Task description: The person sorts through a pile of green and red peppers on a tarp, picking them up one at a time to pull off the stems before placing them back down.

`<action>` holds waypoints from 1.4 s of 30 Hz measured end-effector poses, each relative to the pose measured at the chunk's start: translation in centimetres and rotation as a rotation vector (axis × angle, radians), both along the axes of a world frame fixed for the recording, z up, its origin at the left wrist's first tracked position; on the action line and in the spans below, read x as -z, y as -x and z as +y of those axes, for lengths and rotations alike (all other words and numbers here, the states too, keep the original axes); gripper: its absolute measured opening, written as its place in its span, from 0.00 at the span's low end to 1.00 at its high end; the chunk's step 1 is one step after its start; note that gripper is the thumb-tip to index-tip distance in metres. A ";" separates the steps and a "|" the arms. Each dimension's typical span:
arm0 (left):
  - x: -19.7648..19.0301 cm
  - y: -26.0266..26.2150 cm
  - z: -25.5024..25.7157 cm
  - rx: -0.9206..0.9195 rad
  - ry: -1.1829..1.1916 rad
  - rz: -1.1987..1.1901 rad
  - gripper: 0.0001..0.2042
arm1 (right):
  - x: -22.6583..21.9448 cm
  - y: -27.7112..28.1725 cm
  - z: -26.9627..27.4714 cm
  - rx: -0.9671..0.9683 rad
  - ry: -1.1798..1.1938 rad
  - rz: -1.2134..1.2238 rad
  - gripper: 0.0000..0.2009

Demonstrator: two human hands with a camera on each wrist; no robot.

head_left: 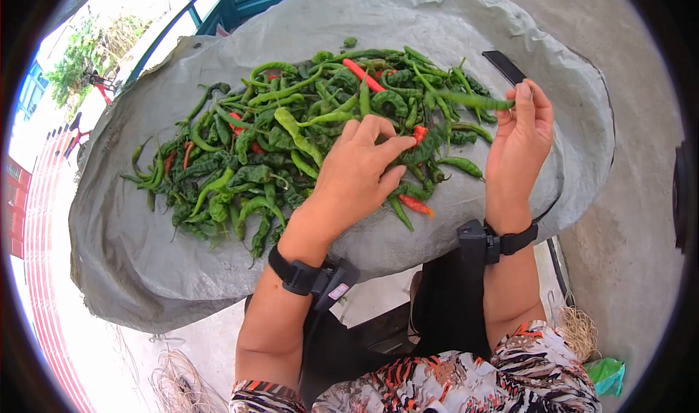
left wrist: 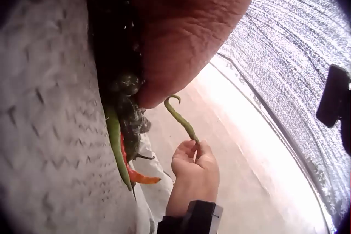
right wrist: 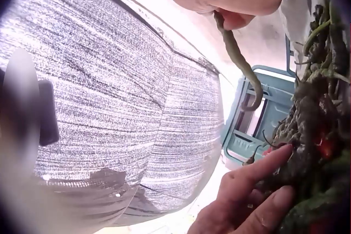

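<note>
Between the thumb and fingers of my right hand point(head_left: 520, 132) one end of a long green chili pepper point(head_left: 477, 102) is pinched, held up at the right of the heap. Its far end curls into a hook in the right wrist view point(right wrist: 239, 58). My left hand point(head_left: 357, 169) lies over the front right of a big heap of chili peppers point(head_left: 240, 165), mostly green with a few red. Its index finger and thumb are spread apart, the index fingertip close by a red pepper piece point(head_left: 420, 134). Dark wrinkled peppers point(right wrist: 307, 113) lie beneath that hand.
A grey woven sheet point(head_left: 167, 260) lies under the heap. A black flat object point(head_left: 504, 68) rests on it beyond my right hand. An orange-red pepper point(head_left: 416, 206) lies at the heap's near edge. Behind stands a teal metal frame point(head_left: 255, 1); tangled string point(head_left: 182, 384) is on the floor.
</note>
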State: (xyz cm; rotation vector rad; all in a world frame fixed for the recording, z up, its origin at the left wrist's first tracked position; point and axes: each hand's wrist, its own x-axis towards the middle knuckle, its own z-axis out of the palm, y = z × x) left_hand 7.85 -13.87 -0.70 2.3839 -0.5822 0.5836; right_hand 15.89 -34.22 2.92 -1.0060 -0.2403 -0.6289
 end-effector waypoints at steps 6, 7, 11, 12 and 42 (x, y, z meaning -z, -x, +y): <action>-0.1 0.0 -0.3 -0.028 0.020 -0.116 0.18 | -0.7 0.1 0.4 0.078 0.069 -0.134 0.07; 0.0 -0.1 -0.3 -0.041 0.040 -0.106 0.18 | -0.3 0.0 0.4 0.097 0.242 -0.088 0.08; 0.2 -0.2 -0.1 -0.029 0.114 -0.095 0.18 | 2.1 -0.8 0.7 -0.042 0.626 0.108 0.11; 0.1 -0.2 -0.1 -0.012 0.134 -0.098 0.18 | 2.0 -0.7 1.2 -0.132 0.644 0.159 0.12; 0.3 -0.6 0.5 -0.297 0.726 -0.077 0.13 | -0.1 2.8 2.8 -0.526 0.489 0.272 0.11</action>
